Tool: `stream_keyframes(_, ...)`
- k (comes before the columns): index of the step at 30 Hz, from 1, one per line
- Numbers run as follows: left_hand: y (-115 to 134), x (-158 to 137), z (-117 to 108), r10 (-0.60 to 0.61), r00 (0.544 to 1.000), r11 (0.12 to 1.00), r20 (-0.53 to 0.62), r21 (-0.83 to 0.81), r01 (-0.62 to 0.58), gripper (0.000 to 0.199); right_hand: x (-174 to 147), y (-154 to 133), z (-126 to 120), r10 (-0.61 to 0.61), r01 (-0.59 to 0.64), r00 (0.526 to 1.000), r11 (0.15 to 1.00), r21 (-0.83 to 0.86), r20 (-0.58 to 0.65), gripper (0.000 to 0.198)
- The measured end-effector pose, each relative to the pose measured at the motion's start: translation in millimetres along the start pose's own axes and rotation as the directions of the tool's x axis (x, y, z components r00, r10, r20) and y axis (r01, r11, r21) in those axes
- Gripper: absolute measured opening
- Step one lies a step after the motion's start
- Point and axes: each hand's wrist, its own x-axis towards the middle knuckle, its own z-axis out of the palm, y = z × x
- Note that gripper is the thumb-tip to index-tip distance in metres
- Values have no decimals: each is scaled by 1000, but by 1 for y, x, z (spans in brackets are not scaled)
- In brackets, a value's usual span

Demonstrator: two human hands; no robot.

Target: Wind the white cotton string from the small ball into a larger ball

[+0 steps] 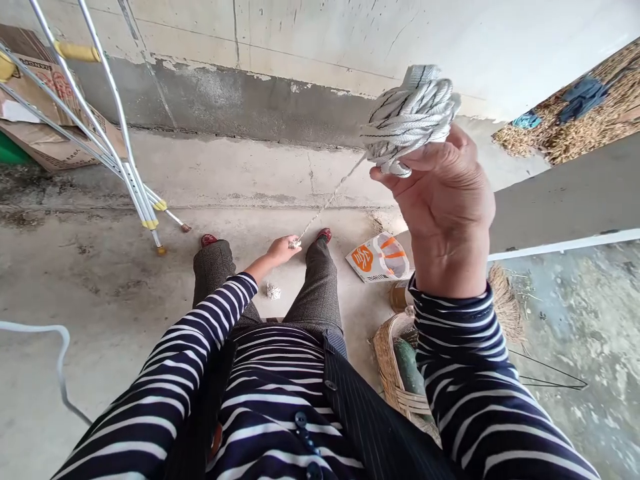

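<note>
My right hand [445,180] is raised in front of me, its fingers closed round a bundle of white cord [413,117] with dark flecks, wound into a thick wad. From the bundle a thin twisted strand [333,198] slants down, looking taut, to my left hand [281,251]. That hand is low between my knees, with its fingers pinched on a small wad of the same pale cord [295,245]. On the floor below it lies another small ball of white cord [273,291], touched by neither hand.
Metal crutches [113,137] with yellow grips lean at the left beside cardboard boxes [55,100]. To the right stand a printed carton [380,258], a woven basket [387,363] holding a green gourd [410,367], and a straw broom [506,300]. Grain [600,127] lies piled at far right.
</note>
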Motion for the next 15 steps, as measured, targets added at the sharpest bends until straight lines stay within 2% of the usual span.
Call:
stream_keyframes(2, -9, -1, 3, -60, 998, 998, 17, -5, 60, 23, -2, -8, 3, -29, 28, 999, 1000, -8, -24, 25)
stream_keyframes(4, -23, -8, -1, -116, 993, 993, 23, 0, 116, 32, -1, -14, 0, -69, 67, 995, 997, -26, -71, 24)
stream_keyframes(6, -40, -20, -11, -175, 984, 984, 24, 32, 174, 41, 5, -21, -10, -101, 95, 986, 994, -57, -132, 23)
stream_keyframes(10, -71, -48, -34, -301, 953, 942, 34, 163, 292, 39, 22, -41, -37, -189, 182, 958, 982, -53, -215, 18)
stream_keyframes(13, -79, -59, -40, -341, 939, 913, 50, 257, 318, 36, 29, -50, -43, -262, 262, 937, 965, -33, -233, 15)
stream_keyframes(15, -74, -57, -39, -312, 948, 915, 68, 291, 281, 33, 30, -46, -37, -225, 230, 956, 973, 7, -187, 20)
